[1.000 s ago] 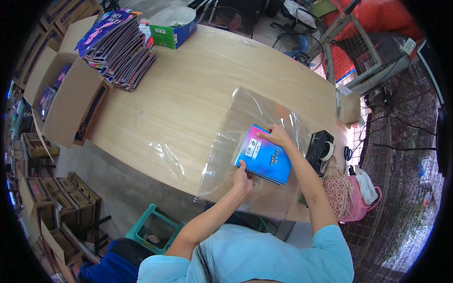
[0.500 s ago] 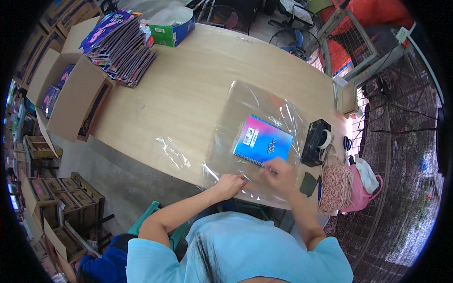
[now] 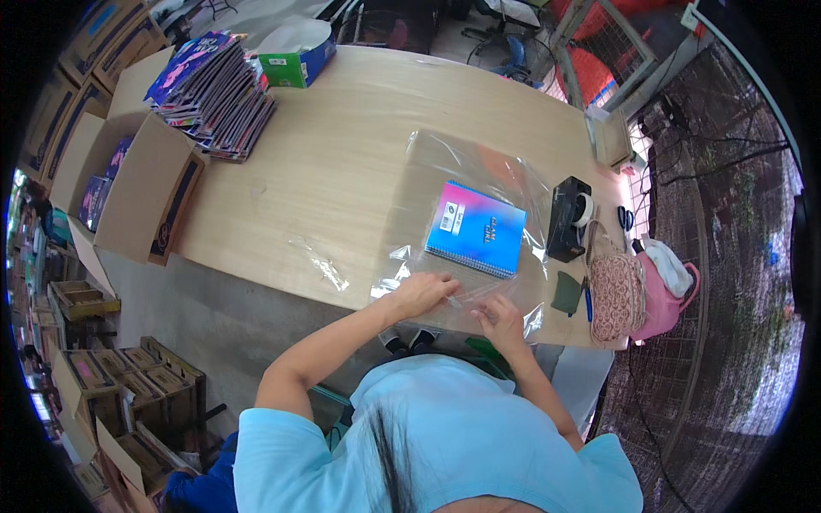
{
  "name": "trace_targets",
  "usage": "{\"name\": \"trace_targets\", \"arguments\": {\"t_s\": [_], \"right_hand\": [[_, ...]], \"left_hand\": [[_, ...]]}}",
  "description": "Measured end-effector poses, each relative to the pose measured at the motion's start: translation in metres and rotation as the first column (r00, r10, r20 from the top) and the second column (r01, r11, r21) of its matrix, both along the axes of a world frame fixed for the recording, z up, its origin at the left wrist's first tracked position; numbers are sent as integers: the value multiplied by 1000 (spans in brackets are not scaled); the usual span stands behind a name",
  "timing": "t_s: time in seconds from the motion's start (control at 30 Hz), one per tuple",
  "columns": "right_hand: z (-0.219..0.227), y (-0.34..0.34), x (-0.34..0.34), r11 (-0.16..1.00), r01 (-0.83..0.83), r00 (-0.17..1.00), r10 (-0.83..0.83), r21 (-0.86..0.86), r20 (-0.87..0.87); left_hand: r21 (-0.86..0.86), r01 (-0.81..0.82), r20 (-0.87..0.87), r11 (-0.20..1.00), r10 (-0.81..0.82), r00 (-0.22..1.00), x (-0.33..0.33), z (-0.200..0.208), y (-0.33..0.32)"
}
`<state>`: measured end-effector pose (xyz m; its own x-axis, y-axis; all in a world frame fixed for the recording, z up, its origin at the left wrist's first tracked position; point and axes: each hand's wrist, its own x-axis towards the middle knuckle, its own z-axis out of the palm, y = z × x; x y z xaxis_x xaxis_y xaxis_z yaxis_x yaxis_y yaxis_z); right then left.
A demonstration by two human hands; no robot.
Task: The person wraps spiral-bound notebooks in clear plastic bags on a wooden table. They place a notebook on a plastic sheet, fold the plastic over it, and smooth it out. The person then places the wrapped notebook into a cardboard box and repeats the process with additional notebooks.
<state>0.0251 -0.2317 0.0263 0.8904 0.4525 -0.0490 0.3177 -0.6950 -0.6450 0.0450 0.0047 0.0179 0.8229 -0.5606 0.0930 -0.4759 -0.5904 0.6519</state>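
A spiral notebook (image 3: 479, 231) with a pink-and-blue cover lies on the table, within the area of a large clear plastic film (image 3: 402, 214). Whether it rests on the film or inside a bag of it, I cannot tell. My left hand (image 3: 425, 293) is at the film's near part, just below the notebook's wire-bound edge, fingers closed on the plastic. My right hand (image 3: 500, 321) pinches the film close to the table's near edge, thumb and forefinger together. Neither hand touches the notebook.
Right of the film stand a black tape dispenser (image 3: 568, 221), scissors (image 3: 626, 219), a patterned pouch (image 3: 616, 299) and a pink bag (image 3: 667, 295). A tall notebook stack (image 3: 214, 98), a green-and-blue box (image 3: 295, 64) and an open carton (image 3: 141, 188) are at the far left. Loose film scrap (image 3: 323, 265) lies left.
My right hand has left the notebook's wire-bound edge and come nearer to me, onto the film. My left hand stays on the film. The whole view has shifted somewhat.
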Motion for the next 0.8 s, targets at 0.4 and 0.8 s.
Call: {"name": "trace_targets", "arguments": {"t_s": [0.4,0.8], "right_hand": [[32,3,13,949,218,827,-55,-229,560],[38,-137,174,989,128,975,-139,-75,-173]], "left_hand": [[109,-135,344,985,90,935,33,26,-6],[-1,-625,438,781,562,702,106,31,53]]}}
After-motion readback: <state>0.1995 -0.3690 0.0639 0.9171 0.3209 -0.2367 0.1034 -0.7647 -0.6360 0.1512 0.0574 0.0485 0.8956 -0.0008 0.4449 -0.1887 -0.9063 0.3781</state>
